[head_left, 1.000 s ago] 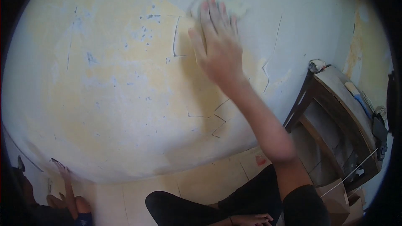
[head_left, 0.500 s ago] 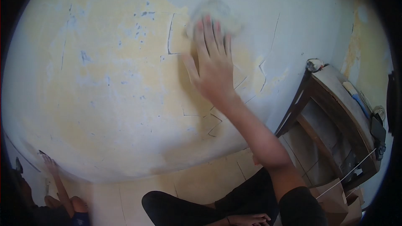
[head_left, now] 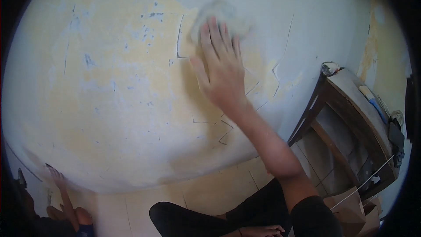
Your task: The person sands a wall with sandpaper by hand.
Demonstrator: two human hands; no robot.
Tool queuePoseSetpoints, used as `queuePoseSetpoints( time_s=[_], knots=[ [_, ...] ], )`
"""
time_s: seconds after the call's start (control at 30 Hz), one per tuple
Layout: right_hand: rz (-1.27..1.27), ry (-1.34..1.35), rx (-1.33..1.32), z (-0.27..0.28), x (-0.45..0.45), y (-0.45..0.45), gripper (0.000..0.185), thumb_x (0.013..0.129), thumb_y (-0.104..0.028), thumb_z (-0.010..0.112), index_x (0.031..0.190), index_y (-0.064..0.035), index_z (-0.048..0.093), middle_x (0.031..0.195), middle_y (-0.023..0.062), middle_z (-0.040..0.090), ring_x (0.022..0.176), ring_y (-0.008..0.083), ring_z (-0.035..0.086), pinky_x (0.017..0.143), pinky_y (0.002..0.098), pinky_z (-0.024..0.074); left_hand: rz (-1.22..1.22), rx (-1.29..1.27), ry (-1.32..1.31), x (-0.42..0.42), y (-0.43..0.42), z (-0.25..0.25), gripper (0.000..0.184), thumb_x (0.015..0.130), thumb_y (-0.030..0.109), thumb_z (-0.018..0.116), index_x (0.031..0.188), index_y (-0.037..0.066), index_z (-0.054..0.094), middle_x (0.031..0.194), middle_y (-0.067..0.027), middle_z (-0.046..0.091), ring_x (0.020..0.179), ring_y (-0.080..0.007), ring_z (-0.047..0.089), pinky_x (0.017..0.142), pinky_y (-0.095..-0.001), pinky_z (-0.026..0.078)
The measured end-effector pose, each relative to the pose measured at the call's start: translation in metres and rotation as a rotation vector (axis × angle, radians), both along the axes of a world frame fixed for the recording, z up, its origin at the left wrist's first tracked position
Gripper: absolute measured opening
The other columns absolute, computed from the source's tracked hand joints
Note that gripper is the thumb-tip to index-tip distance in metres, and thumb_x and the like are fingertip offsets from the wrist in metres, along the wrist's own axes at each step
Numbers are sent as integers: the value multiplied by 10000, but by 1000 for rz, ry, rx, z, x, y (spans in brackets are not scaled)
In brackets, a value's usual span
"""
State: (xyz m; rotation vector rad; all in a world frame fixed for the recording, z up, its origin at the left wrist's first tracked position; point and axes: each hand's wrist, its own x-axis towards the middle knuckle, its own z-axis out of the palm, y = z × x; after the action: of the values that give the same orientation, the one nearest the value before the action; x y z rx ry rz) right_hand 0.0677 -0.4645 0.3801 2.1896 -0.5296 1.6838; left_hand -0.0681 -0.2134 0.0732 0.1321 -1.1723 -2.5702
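My right hand point(head_left: 223, 68) reaches up to the wall point(head_left: 123, 74), fingers stretched and pressed over a pale, crumpled cloth point(head_left: 219, 11). The cloth lies against the wall under the fingertips and is blurred by motion. Around it the plaster shows yellowish and whitish patches, blue specks, cracks and scored lines. My left hand point(head_left: 263, 231) rests low by my lap at the bottom edge, its fingers loosely extended with nothing visible in them. A dark band circles that wrist.
At the right, a dark wooden shelf unit point(head_left: 351, 109) stands near the wall, with a blue-handled brush point(head_left: 375, 101) and cords on it. A cardboard box point(head_left: 348, 208) sits below. At lower left, another person's hand point(head_left: 56, 176) touches the wall. Tiled floor point(head_left: 206, 188) runs beneath.
My right hand and the cloth have shifted slightly left on the wall. The other person's hand has moved a little right and down. My left hand stays put.
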Motion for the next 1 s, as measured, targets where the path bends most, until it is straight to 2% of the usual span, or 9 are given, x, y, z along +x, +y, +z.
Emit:
queuePoseSetpoints(
  time_s=[0.07,0.17,0.37,0.47,0.67,0.77,0.9,0.93,1.0],
  knots=[
    [-11,-85,-112,42,8,-13,643,904,-306,540,1437,-6,342,1513,172,297,1388,357,292,1126,523,199,9,42,-113,1,-2,11,494,1004,411,415,1352,65,363,1282,-158,511,1146,-255,543,980,-398,456],
    [-15,-114,-128,47,10,-17,630,909,-303,537,1435,-11,349,1507,175,308,1385,353,299,1124,522,205,22,73,-135,5,-3,15,482,1010,396,406,1357,64,359,1287,-156,508,1145,-257,544,979,-397,457],
    [-27,107,110,-79,-14,10,629,906,-294,548,1439,-23,351,1513,157,306,1390,337,297,1123,518,216,40,-21,50,-2,6,-10,476,1017,370,399,1364,49,346,1289,-161,508,1152,-270,544,979,-402,461],
    [12,128,78,-59,-22,5,639,898,-295,557,1442,-32,349,1518,141,304,1397,331,287,1125,518,212,20,9,-14,-10,2,-20,473,1016,369,401,1357,45,347,1291,-170,507,1151,-275,550,973,-408,469],
    [-56,-49,-76,15,-17,-27,631,904,-296,552,1439,-29,350,1514,156,303,1397,349,280,1124,524,206,1,87,-77,-14,-5,-26,464,1017,368,395,1348,46,349,1300,-177,502,1138,-281,565,964,-422,478],
    [15,-82,105,-39,-22,-10,631,904,-298,554,1435,-21,354,1504,185,307,1388,389,278,1118,529,215,12,82,-73,-16,-2,-31,457,1016,369,399,1339,51,343,1297,-176,502,1141,-281,565,958,-421,482],
    [-21,111,313,-176,-45,-1,650,902,-280,563,1439,5,332,1509,210,284,1386,413,270,1109,544,225,0,136,-4,-26,0,-62,450,1008,369,423,1327,65,332,1319,-170,482,1156,-284,559,956,-418,485],
    [-23,92,339,-186,-51,-4,650,903,-276,562,1439,8,329,1510,211,282,1389,414,263,1111,544,217,-4,153,35,-25,0,-62,451,1005,371,432,1325,69,330,1327,-168,475,1161,-286,557,957,-418,485],
    [-30,53,390,-196,-60,-12,649,906,-268,560,1439,15,323,1511,214,278,1395,415,247,1116,545,202,-22,117,-125,-22,-6,-41,490,991,399,455,1331,72,325,1339,-170,465,1169,-289,551,972,-421,475]
  ],
)
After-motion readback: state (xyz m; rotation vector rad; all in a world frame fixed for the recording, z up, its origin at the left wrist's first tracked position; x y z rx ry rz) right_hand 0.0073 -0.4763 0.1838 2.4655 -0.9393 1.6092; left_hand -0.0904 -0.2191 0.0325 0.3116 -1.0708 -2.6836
